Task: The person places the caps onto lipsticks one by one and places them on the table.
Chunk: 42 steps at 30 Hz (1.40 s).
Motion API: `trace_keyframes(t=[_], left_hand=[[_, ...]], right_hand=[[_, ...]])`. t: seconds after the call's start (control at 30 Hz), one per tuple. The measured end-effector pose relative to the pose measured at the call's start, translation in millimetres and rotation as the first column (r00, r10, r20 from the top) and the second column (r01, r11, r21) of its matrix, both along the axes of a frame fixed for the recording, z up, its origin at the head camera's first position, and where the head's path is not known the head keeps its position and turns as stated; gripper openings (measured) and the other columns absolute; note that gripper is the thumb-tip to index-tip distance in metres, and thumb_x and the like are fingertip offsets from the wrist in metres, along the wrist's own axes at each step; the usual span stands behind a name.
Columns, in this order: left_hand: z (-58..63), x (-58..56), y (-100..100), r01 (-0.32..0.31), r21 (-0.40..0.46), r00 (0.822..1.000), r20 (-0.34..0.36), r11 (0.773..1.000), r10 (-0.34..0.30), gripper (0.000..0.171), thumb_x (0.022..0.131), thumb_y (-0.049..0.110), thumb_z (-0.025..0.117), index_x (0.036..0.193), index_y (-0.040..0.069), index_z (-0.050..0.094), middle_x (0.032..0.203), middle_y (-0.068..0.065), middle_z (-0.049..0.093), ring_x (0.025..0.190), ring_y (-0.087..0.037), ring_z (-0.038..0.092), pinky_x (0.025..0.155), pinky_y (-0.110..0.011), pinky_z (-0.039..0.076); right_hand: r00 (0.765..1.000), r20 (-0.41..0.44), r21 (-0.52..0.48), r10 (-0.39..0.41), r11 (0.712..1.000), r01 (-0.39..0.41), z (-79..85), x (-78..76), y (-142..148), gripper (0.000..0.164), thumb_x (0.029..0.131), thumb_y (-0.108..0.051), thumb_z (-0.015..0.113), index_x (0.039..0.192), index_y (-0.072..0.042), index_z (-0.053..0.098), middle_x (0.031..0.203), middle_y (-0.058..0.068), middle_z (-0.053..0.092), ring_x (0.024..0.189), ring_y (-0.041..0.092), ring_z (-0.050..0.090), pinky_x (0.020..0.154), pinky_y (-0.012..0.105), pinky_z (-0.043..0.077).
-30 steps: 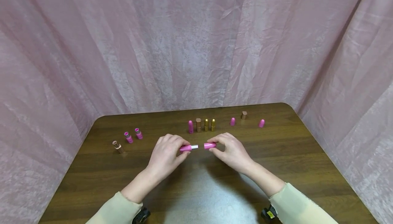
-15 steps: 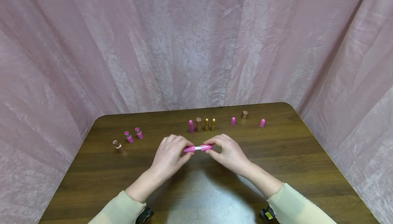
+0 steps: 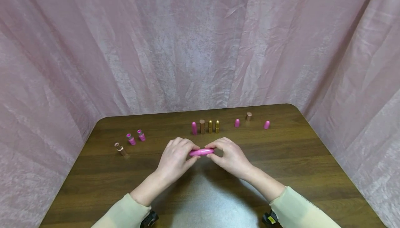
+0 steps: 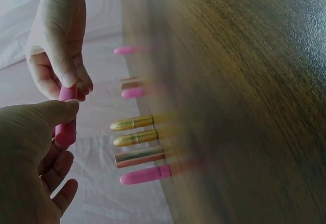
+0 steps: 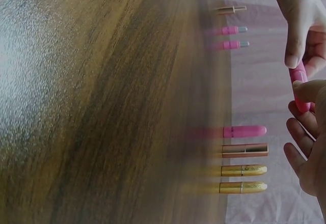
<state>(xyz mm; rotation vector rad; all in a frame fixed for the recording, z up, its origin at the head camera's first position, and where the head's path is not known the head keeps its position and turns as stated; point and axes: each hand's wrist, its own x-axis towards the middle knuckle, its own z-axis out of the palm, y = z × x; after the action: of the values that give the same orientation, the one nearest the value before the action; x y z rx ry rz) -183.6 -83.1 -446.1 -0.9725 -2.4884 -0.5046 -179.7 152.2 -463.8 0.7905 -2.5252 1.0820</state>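
Observation:
A pink lipstick point(image 3: 201, 152) lies sideways between my two hands above the table, its cap meeting its base with no silver showing. My left hand point(image 3: 175, 156) pinches the base end between thumb and fingers. On the cap end, my right hand point(image 3: 232, 156) has its thumb and fingertips closed. Both wrist views show the same pink lipstick point(image 4: 66, 114) held from its two ends. Behind the hands stand a capped pink lipstick point(image 3: 194, 128), a rose-gold lipstick point(image 3: 202, 127) and two gold lipsticks point(image 3: 210, 127) in a row.
On the left of the wooden table point(image 3: 103, 186) stand two uncapped pink lipstick bases point(image 3: 131, 139) and an uncapped rose-gold base point(image 3: 120, 148). Toward the back right are two pink caps point(image 3: 237, 123) and a rose-gold cap point(image 3: 248, 116). A pink curtain point(image 3: 193, 47) hangs behind.
My hands have come together, and the pink cap has slid over the silver tube of the lipstick base, which no longer shows. The standing lipsticks and caps have stayed put.

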Motion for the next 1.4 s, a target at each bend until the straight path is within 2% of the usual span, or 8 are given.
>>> trace_keyframes(t=[0.27, 0.63, 0.9, 1.4], left_hand=[[-1.1, 0.0, 3, 0.012, 0.012, 1.000, 0.001, 1.000, -0.012, 0.022, 0.083, 0.025, 0.088, 0.100, 0.020, 0.074, 0.098, 0.010, 0.070, 0.094, -0.018, 0.059, 0.083, -0.037, 0.045], [-2.3, -1.6, 6, 0.028, 0.054, 1.000, -0.013, 0.998, -0.028, 0.023, 0.080, 0.023, 0.090, 0.098, 0.021, 0.076, 0.096, 0.010, 0.071, 0.092, -0.016, 0.059, 0.083, -0.036, 0.046], [-4.1, -1.4, 9, 0.039, 0.041, 0.999, -0.016, 0.998, -0.038, 0.024, 0.079, 0.023, 0.091, 0.098, 0.020, 0.077, 0.093, 0.011, 0.069, 0.090, -0.015, 0.058, 0.082, -0.035, 0.046], [-10.4, -1.8, 8, -0.053, -0.039, 0.995, 0.079, 0.998, 0.056, 0.019, 0.083, 0.028, 0.087, 0.099, 0.023, 0.077, 0.097, 0.012, 0.071, 0.094, -0.015, 0.060, 0.085, -0.036, 0.046]], right_hand=[[0.999, -0.035, -0.002, 0.008, 1.000, -0.008, -1.0, 0.6, 0, 0.026, 0.084, -0.014, 0.086, 0.107, -0.022, 0.077, 0.103, -0.015, 0.072, 0.102, 0.006, 0.062, 0.090, 0.033, 0.052], [1.000, -0.001, -0.010, 0.003, 1.000, -0.003, -3.8, 1.6, 1, 0.024, 0.085, -0.016, 0.085, 0.106, -0.024, 0.077, 0.102, -0.018, 0.071, 0.100, 0.004, 0.060, 0.089, 0.033, 0.051], [0.999, -0.054, -0.004, 0.009, 1.000, -0.009, -6.9, 2.1, 1, 0.025, 0.083, -0.014, 0.087, 0.106, -0.021, 0.078, 0.101, -0.015, 0.072, 0.099, 0.006, 0.062, 0.087, 0.033, 0.052], [0.998, -0.062, -0.039, 0.023, 0.999, -0.025, -7.1, 1.2, 0, 0.028, 0.085, -0.020, 0.086, 0.111, -0.021, 0.078, 0.105, -0.014, 0.074, 0.103, 0.006, 0.062, 0.090, 0.032, 0.052]])
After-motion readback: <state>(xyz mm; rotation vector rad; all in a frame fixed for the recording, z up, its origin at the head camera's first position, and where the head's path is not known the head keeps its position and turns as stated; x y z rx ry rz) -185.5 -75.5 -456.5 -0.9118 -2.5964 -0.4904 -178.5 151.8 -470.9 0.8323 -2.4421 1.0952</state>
